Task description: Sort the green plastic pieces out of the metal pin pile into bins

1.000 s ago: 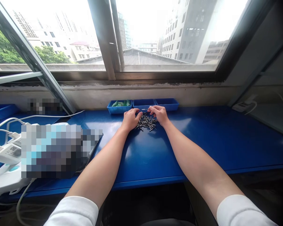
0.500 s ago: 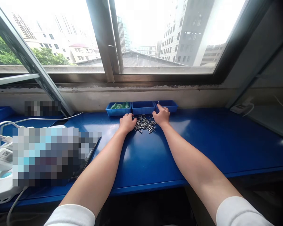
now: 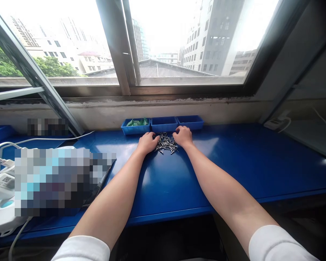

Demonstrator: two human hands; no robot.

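Observation:
A loose pile of small metal pins [image 3: 167, 143] lies on the blue tabletop [image 3: 168, 181]. My left hand [image 3: 148, 142] rests at the pile's left edge, thumb and fingers apart, with nothing seen in it. At the right edge of the pile is my right hand [image 3: 183, 136], its fingers curled and apart, their tips partly hidden; no pin can be made out in it. Behind the pile stand three blue bins side by side: the left bin [image 3: 126, 131] with green material in it, the middle bin [image 3: 163, 127] and the right bin [image 3: 194, 124].
On the left are a white power strip [image 3: 5, 214] with cables and a blurred-out object [image 3: 54, 181]. A metal frame post [image 3: 54, 101] slants down to the table. The window wall [image 3: 97, 114] is behind the bins; a white socket box [image 3: 273, 125] sits far right.
My right hand has come back from over the right bin to the edge of the pile. The small item at its fingertips no longer shows. My left hand has barely moved.

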